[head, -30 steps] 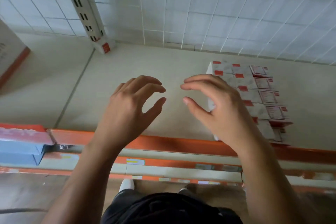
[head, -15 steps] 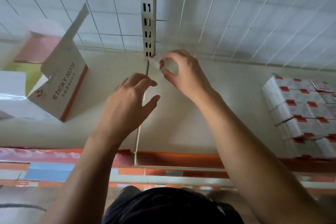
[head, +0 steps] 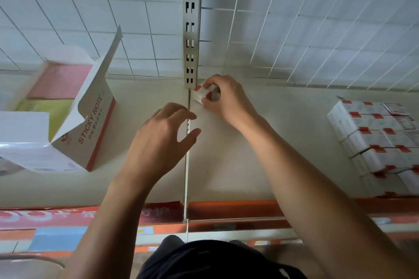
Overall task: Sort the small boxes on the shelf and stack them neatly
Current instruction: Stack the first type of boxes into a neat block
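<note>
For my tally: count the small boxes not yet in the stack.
1: the small box gripped by the right hand beside the slotted post. The stack lies far right. More may hide behind the sticky-note carton.

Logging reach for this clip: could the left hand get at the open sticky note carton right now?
Probably yes. The left hand hovers empty, fingers loosely curled, and only bare shelf lies between it and the carton to its left.

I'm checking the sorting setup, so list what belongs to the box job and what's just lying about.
Job: small box, pinched by right hand; stack of boxes at right; left hand, holding nothing; shelf.
Lying about: open sticky note carton; post; wire grid.
</note>
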The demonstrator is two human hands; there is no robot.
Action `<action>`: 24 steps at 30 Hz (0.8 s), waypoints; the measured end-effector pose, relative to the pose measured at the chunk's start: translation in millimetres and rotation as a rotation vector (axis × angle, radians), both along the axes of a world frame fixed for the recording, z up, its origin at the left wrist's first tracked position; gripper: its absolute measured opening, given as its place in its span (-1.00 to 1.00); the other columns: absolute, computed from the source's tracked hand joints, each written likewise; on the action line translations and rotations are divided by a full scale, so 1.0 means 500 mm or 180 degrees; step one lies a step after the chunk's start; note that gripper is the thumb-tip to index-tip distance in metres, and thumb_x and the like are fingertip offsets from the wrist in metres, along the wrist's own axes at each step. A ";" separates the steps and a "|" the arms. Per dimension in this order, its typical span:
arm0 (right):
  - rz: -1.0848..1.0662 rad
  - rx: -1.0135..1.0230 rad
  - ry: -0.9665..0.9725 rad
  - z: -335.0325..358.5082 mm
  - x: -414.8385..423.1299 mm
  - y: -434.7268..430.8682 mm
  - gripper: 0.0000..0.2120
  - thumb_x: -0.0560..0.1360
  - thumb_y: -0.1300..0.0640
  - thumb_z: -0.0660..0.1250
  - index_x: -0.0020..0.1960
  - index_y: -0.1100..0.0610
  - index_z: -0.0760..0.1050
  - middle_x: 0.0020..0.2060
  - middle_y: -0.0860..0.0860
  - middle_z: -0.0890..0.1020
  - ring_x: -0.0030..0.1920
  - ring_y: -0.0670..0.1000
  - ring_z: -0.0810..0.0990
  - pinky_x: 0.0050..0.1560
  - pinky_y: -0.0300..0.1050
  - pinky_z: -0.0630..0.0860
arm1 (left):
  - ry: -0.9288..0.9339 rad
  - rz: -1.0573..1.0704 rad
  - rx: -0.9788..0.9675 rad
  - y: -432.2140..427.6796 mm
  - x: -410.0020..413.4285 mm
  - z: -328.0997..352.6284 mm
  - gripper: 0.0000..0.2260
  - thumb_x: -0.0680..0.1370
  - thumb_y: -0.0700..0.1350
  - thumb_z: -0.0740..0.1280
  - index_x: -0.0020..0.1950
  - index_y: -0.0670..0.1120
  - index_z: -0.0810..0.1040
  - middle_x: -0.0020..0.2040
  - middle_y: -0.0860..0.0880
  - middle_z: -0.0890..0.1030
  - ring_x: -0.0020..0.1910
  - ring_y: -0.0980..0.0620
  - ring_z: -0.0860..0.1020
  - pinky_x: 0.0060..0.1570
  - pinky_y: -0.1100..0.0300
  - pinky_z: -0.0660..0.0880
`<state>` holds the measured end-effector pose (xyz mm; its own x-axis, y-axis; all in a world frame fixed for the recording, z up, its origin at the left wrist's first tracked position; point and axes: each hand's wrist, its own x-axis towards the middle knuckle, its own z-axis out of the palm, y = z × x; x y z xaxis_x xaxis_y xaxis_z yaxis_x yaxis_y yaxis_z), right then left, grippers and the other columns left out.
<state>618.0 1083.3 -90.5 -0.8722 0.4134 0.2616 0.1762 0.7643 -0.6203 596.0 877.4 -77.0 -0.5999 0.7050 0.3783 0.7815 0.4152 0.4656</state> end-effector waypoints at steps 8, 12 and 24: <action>-0.0201 0.0144 0.0850 0.053 0.206 0.002 -0.69 0.39 0.15 0.51 0.10 0.11 0.55 0.07 0.00 0.59 0.03 -0.05 0.59 0.02 -0.10 0.57 | -0.0038 -0.0230 0.0175 0.047 0.067 0.015 -0.76 0.50 0.00 0.42 0.15 0.01 0.57 0.12 0.07 0.56 0.02 -0.01 0.58 -0.14 0.02 0.56; -0.0347 0.0221 0.0980 0.072 0.310 0.028 -0.68 0.41 0.17 0.51 0.12 0.16 0.54 0.10 0.02 0.59 0.08 -0.06 0.58 0.05 -0.14 0.58 | -0.0048 -0.0374 0.0225 0.096 0.123 0.025 -0.75 0.50 -0.02 0.43 0.15 -0.01 0.57 0.12 0.07 0.56 0.02 -0.01 0.59 -0.12 -0.01 0.57; -0.0821 0.0030 0.0781 0.091 0.610 0.185 -0.52 0.41 0.04 0.53 0.26 0.13 0.47 0.23 0.02 0.57 0.16 -0.13 0.57 0.10 -0.39 0.53 | -0.0148 -0.1099 0.0176 0.331 0.369 0.049 -0.54 0.47 -0.02 0.44 0.35 -0.03 0.46 0.18 0.07 0.54 0.05 0.11 0.56 -0.06 0.05 0.58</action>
